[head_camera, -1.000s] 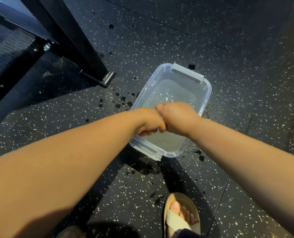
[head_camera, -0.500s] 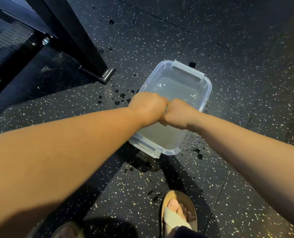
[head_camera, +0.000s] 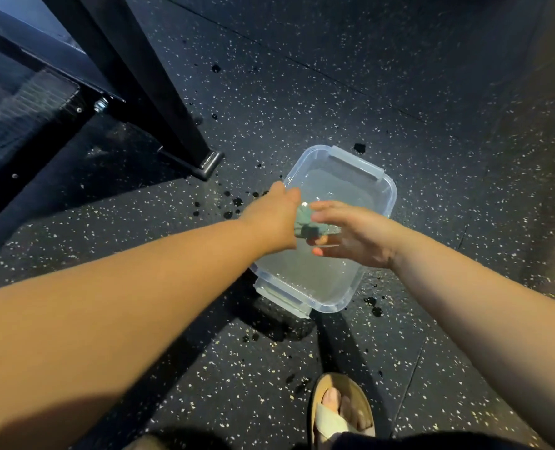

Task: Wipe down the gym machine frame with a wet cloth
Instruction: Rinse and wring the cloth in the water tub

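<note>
No text, label, brand, number or sign can be read anywhere in the view. The clear plastic tub (head_camera: 358, 164) on the speckled floor (head_camera: 399, 76), the black machine frame (head_camera: 133, 76) and the sandal (head_camera: 329, 425) all show plain faces without legible marking.

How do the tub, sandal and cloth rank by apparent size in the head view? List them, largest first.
1. tub
2. sandal, though it is nearer the camera, which enlarges it
3. cloth, bunched up and partly hidden
</note>
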